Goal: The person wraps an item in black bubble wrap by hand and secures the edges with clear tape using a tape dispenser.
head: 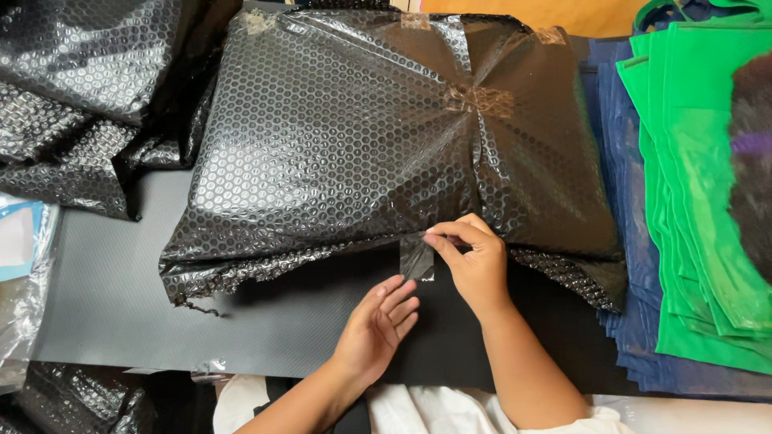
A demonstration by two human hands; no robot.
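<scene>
A large parcel wrapped in black bubble wrap (346, 137) lies on a dark grey mat (104, 281). Brown tape patches hold its folds near the top and middle. My right hand (474, 261) pinches a strip of clear tape (417, 257) at the parcel's near edge, where the wrap's flaps meet. My left hand (378, 325) rests flat and open on the mat just below the tape, fingers pointing toward it, holding nothing.
More crumpled black bubble wrap (80, 88) is piled at the upper left, and another piece (72, 402) at the lower left. Stacks of green (700, 185) and blue fabric bags (627, 201) lie along the right. Clear plastic packaging (20, 265) sits at the left edge.
</scene>
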